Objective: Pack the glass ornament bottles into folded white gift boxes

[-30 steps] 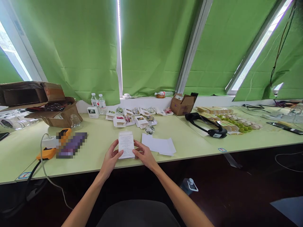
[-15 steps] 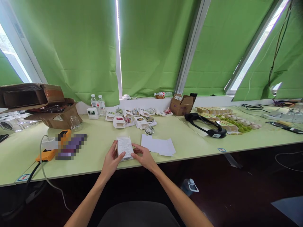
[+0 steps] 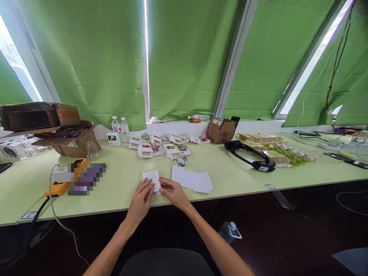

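Note:
A small white printed box (image 3: 151,176) with a barcode lies flat near the table's front edge. My left hand (image 3: 140,199) rests over the box's left and front part, fingers stretched out on its top face. Against the right side of the box, my right hand (image 3: 173,191) holds it by the edge with thumb and fingers. White paper sheets (image 3: 192,179) lie just right of that hand. Behind the box stand several opened white boxes (image 3: 171,150) with picture labels, and clear round ornaments (image 3: 181,160) are among them.
To the left are a purple pixelated item (image 3: 87,179), an orange device (image 3: 57,189) with a cable, and brown cartons (image 3: 71,143). Two water bottles (image 3: 124,128) stand at the back. A black headset (image 3: 250,155), a small carton (image 3: 220,130) and egg trays (image 3: 287,153) are to the right.
My left hand has shifted from gripping the box's left side to lying over its top. My right hand stays at the right edge. The box now lies lower and flatter.

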`<action>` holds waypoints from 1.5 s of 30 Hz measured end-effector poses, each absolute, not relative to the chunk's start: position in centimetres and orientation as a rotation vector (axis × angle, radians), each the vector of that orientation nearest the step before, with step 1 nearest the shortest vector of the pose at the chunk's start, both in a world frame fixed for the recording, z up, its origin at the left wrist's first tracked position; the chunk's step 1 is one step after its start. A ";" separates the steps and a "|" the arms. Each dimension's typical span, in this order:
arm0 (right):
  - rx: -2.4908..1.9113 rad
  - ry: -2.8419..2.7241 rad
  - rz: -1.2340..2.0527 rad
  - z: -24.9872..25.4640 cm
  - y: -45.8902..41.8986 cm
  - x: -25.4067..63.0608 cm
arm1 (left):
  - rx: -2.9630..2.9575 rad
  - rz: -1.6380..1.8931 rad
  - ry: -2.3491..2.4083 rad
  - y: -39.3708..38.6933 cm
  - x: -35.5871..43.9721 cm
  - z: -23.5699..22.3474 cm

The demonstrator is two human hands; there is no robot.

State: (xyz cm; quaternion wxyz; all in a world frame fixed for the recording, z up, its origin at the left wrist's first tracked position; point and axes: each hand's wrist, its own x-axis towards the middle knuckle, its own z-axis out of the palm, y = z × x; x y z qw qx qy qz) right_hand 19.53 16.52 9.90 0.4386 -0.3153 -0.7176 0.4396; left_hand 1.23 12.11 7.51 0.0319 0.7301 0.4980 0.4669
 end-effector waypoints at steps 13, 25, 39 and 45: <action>-0.817 -1.807 1.030 9.6 16.5 19.6 | 2.530 1.085 2.174 12.5 -3.1 9.0; -0.831 -1.811 1.034 9.9 16.2 19.6 | 2.101 1.081 2.690 13.1 -4.9 8.4; -0.877 -1.943 0.771 9.8 15.7 19.6 | 2.228 0.995 2.558 13.5 -5.4 7.5; -1.007 -2.173 0.357 11.0 15.7 20.6 | 2.315 0.988 2.480 13.5 -5.6 7.8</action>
